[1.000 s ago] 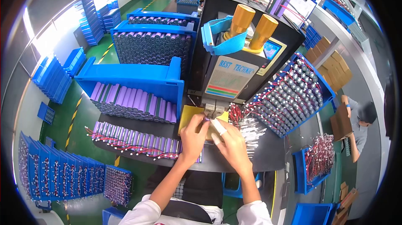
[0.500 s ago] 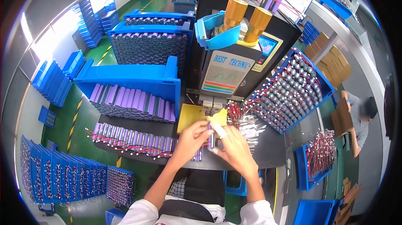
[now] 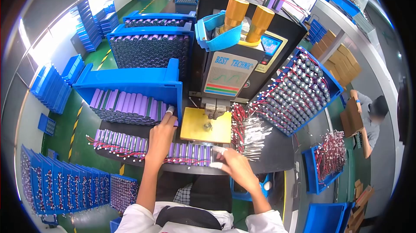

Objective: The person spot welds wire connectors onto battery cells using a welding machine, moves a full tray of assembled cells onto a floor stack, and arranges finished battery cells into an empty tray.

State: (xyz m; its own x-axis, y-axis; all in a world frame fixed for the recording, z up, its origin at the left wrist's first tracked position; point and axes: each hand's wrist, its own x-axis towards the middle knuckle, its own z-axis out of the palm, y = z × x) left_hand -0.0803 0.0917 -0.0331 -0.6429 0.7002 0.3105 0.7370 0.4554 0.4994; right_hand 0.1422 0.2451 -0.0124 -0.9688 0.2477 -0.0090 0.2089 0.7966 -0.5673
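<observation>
Head view: purple cells point(image 3: 131, 103) at left fingers point(image 3: 167, 117), wired row point(image 3: 186, 152) beside right fingers point(image 3: 220, 150) — whether clamped, can't tell.

Left hand point(image 3: 162, 134): is pointing forward, left of the yellow pad point(image 3: 193, 124)
Right hand point(image 3: 236, 163): is pointing leftward, nearside of the pad

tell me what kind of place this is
Probably a battery assembly workshop: a bench machine marked BEST TECHNIC, a blue bin of purple cylinders, and piled red wires.
</observation>
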